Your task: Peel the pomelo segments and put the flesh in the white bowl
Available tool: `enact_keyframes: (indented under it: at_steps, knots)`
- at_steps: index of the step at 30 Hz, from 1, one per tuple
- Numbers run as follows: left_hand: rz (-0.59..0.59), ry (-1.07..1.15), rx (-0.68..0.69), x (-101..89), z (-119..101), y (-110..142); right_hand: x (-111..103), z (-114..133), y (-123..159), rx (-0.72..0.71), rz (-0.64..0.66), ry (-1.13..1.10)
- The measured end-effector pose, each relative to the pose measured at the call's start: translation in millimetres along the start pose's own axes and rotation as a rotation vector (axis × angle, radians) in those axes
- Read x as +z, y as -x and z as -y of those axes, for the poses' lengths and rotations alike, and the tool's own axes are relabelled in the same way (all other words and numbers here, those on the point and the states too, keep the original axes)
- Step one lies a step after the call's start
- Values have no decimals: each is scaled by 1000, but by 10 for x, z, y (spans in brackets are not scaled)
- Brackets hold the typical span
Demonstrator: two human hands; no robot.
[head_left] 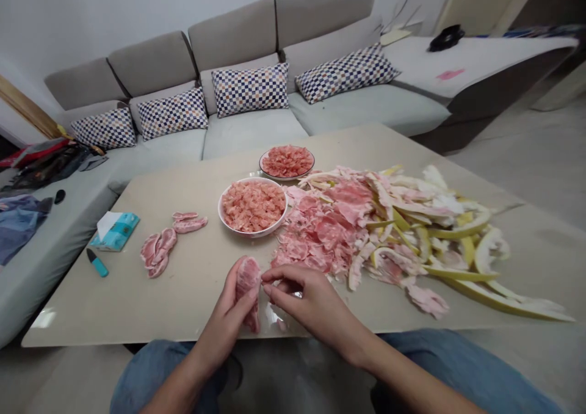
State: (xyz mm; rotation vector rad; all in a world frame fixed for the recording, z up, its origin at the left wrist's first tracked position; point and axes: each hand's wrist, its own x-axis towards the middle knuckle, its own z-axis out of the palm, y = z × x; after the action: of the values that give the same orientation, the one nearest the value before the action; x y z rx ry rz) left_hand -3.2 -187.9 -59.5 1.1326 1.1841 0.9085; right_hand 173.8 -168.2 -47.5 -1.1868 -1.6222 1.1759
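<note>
Over the table's near edge, my left hand (229, 304) is closed around a pink pomelo segment (248, 275), thumb across its front. My right hand (304, 295) has thumb and forefinger pinched at the right edge of that segment; the bit between the fingertips is too small to make out clearly. Beyond my hands stands a white bowl (221, 215) heaped with peeled pomelo flesh (253, 205). Right of it spreads a pile of pink membrane scraps (327, 231). More unpeeled segments (158, 252) lie to the left, with smaller pieces (188, 221) behind them.
A dark-rimmed plate (262, 168) of red pomelo flesh stands behind the bowl. Thick yellow-green rind strips (458, 243) cover the table's right side. At left lie a blue tissue pack (119, 232) and a teal-handled knife-like tool (97, 263). A grey sofa (249, 134) borders the table (105, 307).
</note>
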Motion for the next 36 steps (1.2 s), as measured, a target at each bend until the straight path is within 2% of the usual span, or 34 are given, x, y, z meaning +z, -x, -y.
enact_keyframes:
  at_steps: [3,9,14,18,22,36]
  knots:
    - [32,-21,-35,9,-26,0,19,-31,-10,19,-17,-16]
    - [-19,-90,97,27,21,-13,41,-48,-12,-17,-119,43]
    - [-77,-192,153,16,65,-5,20,-17,-9,-4,-126,93]
    - [-84,-157,149,21,62,-6,2,10,-22,54,-94,25]
    - [-99,-170,165,14,89,-22,12,29,-25,105,-123,-25]
    - [-157,-503,380,35,97,-28,42,-65,-91,297,-84,-285]
